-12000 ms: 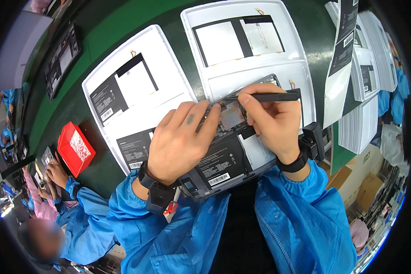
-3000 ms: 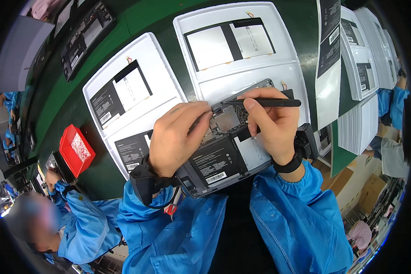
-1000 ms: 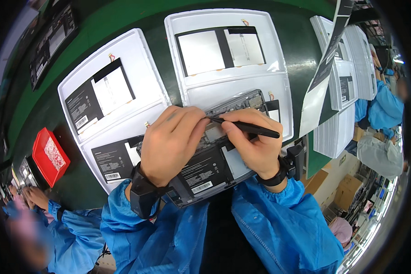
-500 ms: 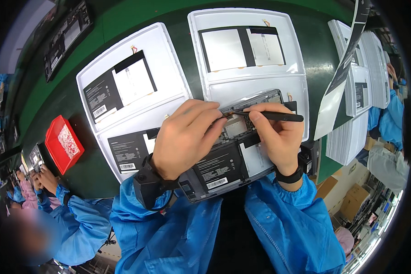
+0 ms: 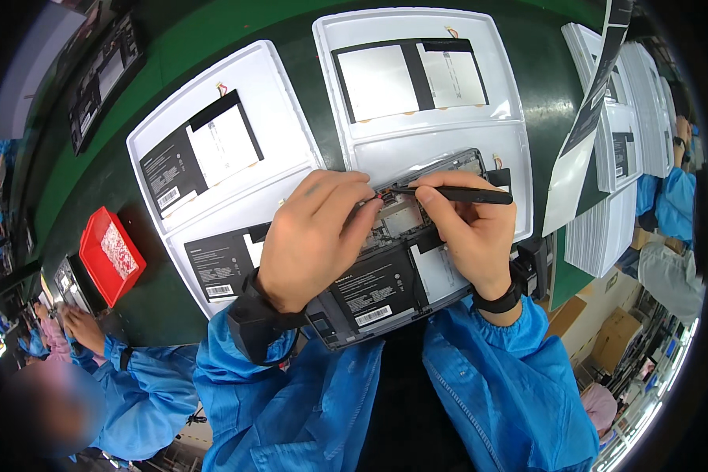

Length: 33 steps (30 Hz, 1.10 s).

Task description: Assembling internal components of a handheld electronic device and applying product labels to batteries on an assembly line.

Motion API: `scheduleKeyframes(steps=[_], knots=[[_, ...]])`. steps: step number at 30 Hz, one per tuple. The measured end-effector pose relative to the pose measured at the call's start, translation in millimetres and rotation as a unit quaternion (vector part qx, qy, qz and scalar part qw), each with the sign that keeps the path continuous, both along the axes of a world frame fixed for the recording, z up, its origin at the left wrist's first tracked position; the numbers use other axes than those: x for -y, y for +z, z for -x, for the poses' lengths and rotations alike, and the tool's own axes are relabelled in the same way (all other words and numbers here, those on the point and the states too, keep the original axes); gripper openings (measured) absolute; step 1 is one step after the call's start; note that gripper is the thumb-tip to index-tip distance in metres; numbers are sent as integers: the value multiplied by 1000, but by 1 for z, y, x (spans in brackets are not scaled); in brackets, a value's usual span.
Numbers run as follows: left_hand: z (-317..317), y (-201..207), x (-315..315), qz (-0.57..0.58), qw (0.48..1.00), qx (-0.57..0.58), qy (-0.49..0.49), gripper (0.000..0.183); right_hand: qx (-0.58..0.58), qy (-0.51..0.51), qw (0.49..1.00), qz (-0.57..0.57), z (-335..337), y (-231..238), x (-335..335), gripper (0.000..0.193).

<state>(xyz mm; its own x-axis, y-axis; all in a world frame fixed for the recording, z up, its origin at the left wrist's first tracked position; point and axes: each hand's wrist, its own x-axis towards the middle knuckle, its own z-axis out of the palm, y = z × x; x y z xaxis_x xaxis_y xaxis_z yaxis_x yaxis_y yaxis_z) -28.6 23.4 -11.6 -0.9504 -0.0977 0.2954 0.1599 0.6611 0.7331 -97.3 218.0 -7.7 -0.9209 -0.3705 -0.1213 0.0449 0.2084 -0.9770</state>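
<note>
An opened tablet-like device [image 5: 411, 288] lies tilted in front of me, its circuit board and flat black-and-silver battery [image 5: 367, 289] exposed. In my right hand [image 5: 468, 236] is a pair of black tweezers [image 5: 472, 194], held nearly level. Their tips reach a small spot with orange-red wires at the board's upper part. My left hand [image 5: 311, 236] is closed over the device's left side, thumb and forefinger pinched beside the tweezer tips. Whatever sits between those fingertips is too small to make out.
White trays [image 5: 295, 102] [image 5: 515, 86] with flat batteries stand beyond the device. A red bin [image 5: 94, 256] of small pale pieces is at left. Stacked white trays [image 5: 598, 236] and a hanging printed sheet [image 5: 578, 149] are at right. A person in blue [image 5: 145, 401] works at left.
The tweezer tips have shifted slightly left, toward my left fingertips. Both hands otherwise keep nearly the same pose over the device. The view has moved a little.
</note>
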Motion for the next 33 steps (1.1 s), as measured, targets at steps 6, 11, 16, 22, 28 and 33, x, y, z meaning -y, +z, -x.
scheduleKeyframes(steps=[6, 11, 16, 22, 28, 33], knots=[[2, -1, 2, -68, 996, 59, 12, 15, 24, 2, 1000, 8, 2, -1, -1, 13], [3, 3, 1, -69, 992, 102, 34, 15, 26, 10, 1000, 4, 2, 1, 0, 13], [3, 3, -3, -39, 994, 93, 31, 16, 33, -7, 999, 1, 2, 1, 1, 13], [-13, 3, 0, 136, 989, 6, -55, 30, 25, 8, 1000, -1, 3, 1, 0, 12], [-13, 5, 1, 213, 973, -22, -85, 34, 17, 1, 1000, -12, 4, 0, 2, 11], [-11, 1, 3, 210, 973, -29, -94, 35, 34, -6, 999, -12, 6, -2, 3, 10]])
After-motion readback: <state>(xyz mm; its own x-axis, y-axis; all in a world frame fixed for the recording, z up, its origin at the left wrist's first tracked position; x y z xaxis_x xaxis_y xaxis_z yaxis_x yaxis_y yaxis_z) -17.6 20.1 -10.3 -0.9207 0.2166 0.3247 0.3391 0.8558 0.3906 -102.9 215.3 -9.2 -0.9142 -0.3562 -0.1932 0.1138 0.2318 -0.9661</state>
